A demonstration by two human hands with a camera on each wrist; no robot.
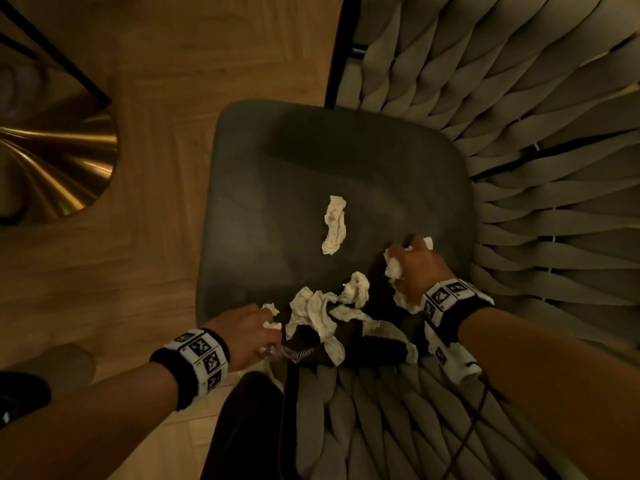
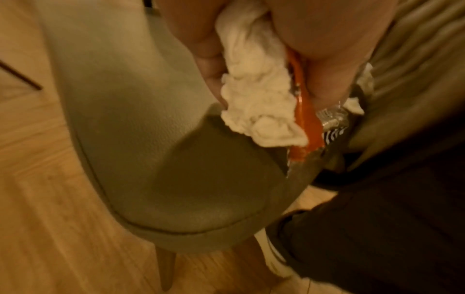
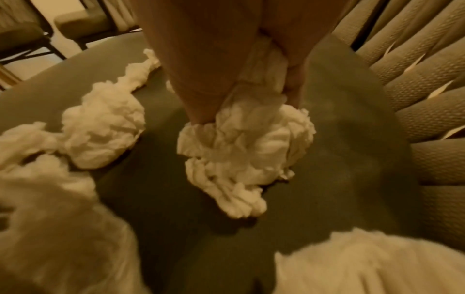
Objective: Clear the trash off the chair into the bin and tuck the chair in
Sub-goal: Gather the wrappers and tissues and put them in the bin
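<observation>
- Grip: right hand (image 1: 417, 268) fisted round a tissue wad (image 3: 241, 151); left hand (image 1: 247, 332) pinching tissue (image 2: 254, 95) plus an orange wrapper (image 2: 303, 119).
- Chair (image 1: 263, 188): seat holds a loose pile (image 1: 322, 313) at the near edge, one strip (image 1: 334, 225) mid-seat.
- Bin not in view.
- Risk: both fists full, so grabbing more likely drops scraps on the floor (image 1: 156, 98).

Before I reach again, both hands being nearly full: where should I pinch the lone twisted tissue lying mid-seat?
Probably pinch the lone tissue across its narrow middle, from above. It lies flat and long on the seat, apart from the pile.
</observation>
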